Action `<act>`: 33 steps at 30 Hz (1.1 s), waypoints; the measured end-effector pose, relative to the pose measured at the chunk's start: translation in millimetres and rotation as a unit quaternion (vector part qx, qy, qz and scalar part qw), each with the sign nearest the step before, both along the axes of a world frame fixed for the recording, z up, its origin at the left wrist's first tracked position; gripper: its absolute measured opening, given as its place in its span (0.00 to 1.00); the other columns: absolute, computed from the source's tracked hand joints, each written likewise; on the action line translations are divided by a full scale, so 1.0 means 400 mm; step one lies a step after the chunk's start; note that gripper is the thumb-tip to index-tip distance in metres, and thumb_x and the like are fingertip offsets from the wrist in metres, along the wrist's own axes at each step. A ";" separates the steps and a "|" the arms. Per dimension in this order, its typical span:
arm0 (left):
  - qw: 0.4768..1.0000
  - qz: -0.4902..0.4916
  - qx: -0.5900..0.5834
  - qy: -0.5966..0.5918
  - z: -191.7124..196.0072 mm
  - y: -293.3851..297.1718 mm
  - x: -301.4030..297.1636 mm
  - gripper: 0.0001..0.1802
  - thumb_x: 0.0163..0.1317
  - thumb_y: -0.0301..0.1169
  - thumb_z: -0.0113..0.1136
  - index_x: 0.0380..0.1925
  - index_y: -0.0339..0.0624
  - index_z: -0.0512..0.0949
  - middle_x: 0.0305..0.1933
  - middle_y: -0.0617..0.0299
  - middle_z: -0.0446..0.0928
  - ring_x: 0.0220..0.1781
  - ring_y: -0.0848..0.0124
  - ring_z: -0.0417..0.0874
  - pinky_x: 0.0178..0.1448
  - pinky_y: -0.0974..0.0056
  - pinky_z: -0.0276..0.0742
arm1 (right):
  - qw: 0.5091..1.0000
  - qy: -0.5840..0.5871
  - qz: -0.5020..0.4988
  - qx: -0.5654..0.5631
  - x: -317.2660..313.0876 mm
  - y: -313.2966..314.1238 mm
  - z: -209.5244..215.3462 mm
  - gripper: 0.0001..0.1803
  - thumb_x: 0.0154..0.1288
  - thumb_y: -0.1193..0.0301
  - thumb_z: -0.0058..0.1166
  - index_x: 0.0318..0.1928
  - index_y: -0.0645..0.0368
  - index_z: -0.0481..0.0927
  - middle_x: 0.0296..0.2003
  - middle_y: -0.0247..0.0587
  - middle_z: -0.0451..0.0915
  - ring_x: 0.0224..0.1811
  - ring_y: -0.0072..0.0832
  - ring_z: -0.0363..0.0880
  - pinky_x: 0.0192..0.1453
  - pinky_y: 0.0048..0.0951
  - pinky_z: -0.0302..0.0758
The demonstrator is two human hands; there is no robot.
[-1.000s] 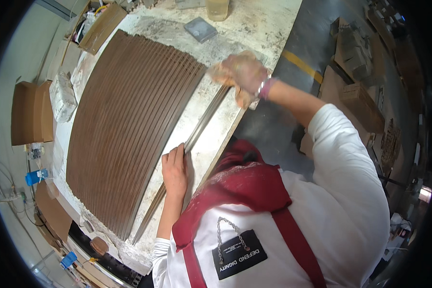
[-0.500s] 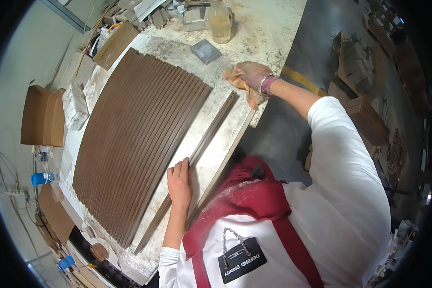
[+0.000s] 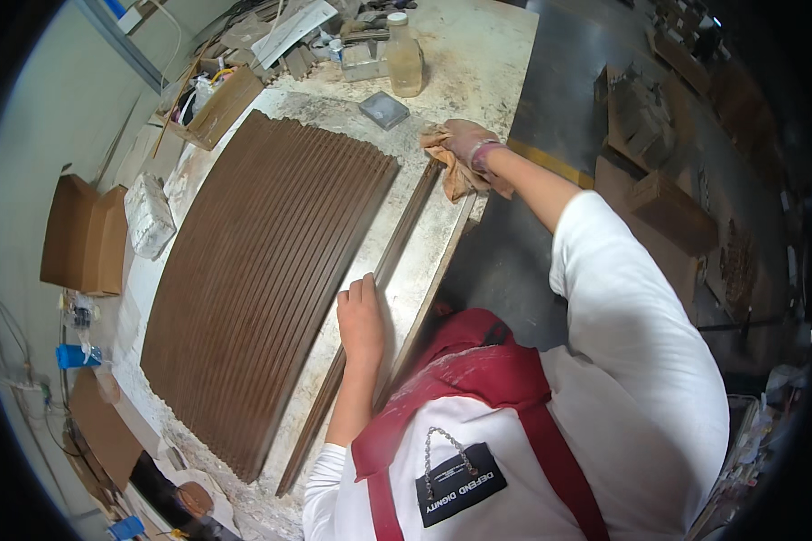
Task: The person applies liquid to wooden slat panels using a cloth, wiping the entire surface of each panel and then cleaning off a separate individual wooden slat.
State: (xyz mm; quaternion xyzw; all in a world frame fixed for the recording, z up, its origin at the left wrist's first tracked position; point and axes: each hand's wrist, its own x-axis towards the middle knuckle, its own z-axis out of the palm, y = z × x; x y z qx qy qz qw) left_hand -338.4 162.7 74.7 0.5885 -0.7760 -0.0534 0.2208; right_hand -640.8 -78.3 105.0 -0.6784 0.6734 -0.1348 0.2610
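A long, narrow brown strip (image 3: 408,216) with grooves lies lengthwise on the white, stained worktable. My left hand (image 3: 361,320) is closed over its middle, fingers together and bent across it. At the strip's far end is my right hand (image 3: 471,144), in a thin pinkish glove, gripping a crumpled peach-coloured cloth (image 3: 460,177). The cloth touches the end of the strip; the fingers are partly hidden in its folds. To the left, many similar brown strips (image 3: 262,288) lie side by side in a wide panel-like row.
Beyond the strips are a small grey square block (image 3: 384,110) and a bottle of yellowish liquid (image 3: 404,63). Along the left edge stand an open cardboard box (image 3: 86,239), a white wrapped bundle (image 3: 149,216) and a carton of odds and ends (image 3: 216,108). The table's edge (image 3: 424,316) runs beside me.
My right hand has brought the cloth against the far end of the strip, from just beyond it. My left hand stays on the strip. The whole view has shifted slightly.
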 end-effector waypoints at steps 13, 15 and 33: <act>0.999 0.028 0.030 -0.028 0.004 0.024 0.001 0.22 0.57 0.22 0.52 0.55 0.36 0.72 0.47 0.53 0.76 0.46 0.54 0.75 0.51 0.54 0.73 | 1.000 0.002 0.023 0.003 0.089 0.081 0.064 0.17 0.63 0.65 0.52 0.50 0.58 0.78 0.53 0.57 0.77 0.57 0.49 0.75 0.60 0.37 0.72; 0.998 0.028 0.046 -0.022 0.013 0.018 -0.012 0.23 0.57 0.22 0.52 0.55 0.36 0.72 0.47 0.53 0.75 0.46 0.54 0.75 0.51 0.55 0.73 | 0.991 -0.021 0.111 -0.068 0.028 0.019 0.016 0.19 0.63 0.61 0.54 0.50 0.56 0.79 0.54 0.53 0.77 0.58 0.47 0.75 0.61 0.37 0.71; 0.998 0.031 0.052 -0.022 -0.003 0.013 -0.006 0.21 0.61 0.24 0.54 0.56 0.36 0.72 0.48 0.50 0.75 0.46 0.52 0.74 0.52 0.54 0.72 | 0.997 -0.076 0.004 -0.010 0.078 0.016 -0.113 0.25 0.58 0.70 0.59 0.57 0.62 0.72 0.45 0.49 0.82 0.50 0.37 0.81 0.55 0.33 0.74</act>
